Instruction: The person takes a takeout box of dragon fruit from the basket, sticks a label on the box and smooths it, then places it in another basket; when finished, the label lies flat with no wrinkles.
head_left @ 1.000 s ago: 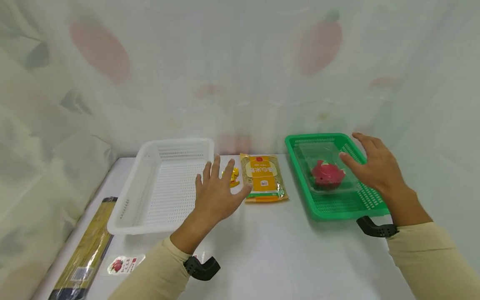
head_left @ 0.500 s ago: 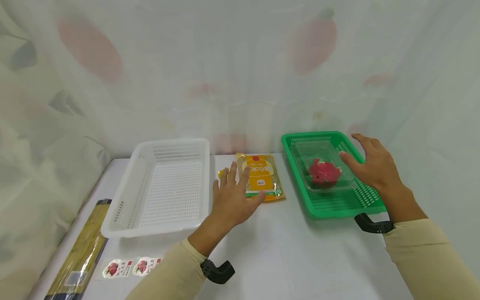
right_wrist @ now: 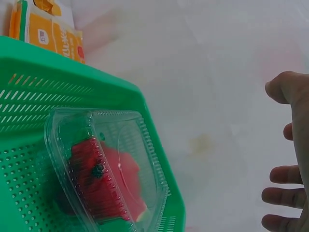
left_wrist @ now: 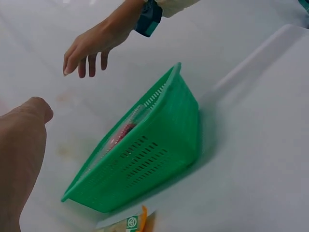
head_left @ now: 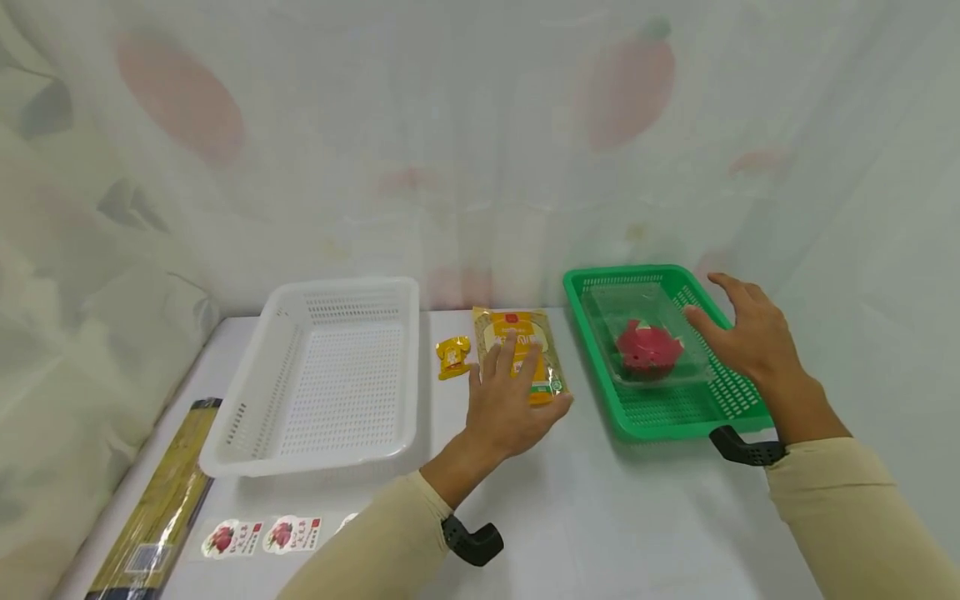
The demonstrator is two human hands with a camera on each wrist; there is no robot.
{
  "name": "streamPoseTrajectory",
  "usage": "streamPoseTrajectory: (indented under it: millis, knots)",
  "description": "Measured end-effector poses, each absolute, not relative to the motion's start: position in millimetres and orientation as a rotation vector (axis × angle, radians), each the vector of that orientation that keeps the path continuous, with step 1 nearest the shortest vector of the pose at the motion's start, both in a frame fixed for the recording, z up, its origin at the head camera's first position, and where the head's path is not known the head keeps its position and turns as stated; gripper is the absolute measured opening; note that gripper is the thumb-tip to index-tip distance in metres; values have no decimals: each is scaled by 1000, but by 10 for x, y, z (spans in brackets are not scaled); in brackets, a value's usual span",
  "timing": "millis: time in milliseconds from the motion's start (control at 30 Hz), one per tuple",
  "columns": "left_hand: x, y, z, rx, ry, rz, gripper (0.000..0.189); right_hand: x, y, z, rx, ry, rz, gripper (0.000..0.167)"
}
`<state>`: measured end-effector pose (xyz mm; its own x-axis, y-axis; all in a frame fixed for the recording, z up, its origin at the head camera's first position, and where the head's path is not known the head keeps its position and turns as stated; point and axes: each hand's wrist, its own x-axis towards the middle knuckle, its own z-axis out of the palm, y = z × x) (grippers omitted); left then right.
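My left hand (head_left: 512,412) hovers over the lower part of a yellow grain packet (head_left: 555,354), fingers spread and holding nothing. Just left of that packet lies a small yellow wrapped sachet (head_left: 453,357). Over the right rim of the green basket (head_left: 630,421) is my right hand (head_left: 752,335), its fingers apart and nothing in them. Inside this basket a clear plastic clamshell box (right_wrist: 128,128) holds a pink dragon fruit (head_left: 649,348). The left wrist view shows the basket from its side, with the right hand raised above it.
A white perforated basket (head_left: 337,392) stands left of the sachet. Along the table's left edge lies a long plastic-wrapped bundle (head_left: 161,492). Dragon fruit stickers (head_left: 292,533) lie in front of the white basket. A printed curtain (head_left: 480,150) hangs behind the table.
My left hand has moved right, from beside the white basket past the sachet to the grain packet, uncovering the sachet and stickers. The right hand stays almost in place.
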<state>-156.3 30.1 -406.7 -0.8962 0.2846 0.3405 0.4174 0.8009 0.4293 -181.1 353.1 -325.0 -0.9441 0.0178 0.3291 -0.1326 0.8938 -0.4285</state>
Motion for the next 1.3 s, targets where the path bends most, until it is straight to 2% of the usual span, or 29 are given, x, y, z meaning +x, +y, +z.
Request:
streamPoseTrajectory:
  millis: [700, 1300]
  knots:
    - [-1640, 893, -4380, -696, -2779, -772, 80, -1925, 3705, -3499, 43, -2703, 708, 65]
    - [-1684, 1355, -4555, -694, -2845, -783, 84, -1998, 3800, -3683, -16, -2709, 809, 64]
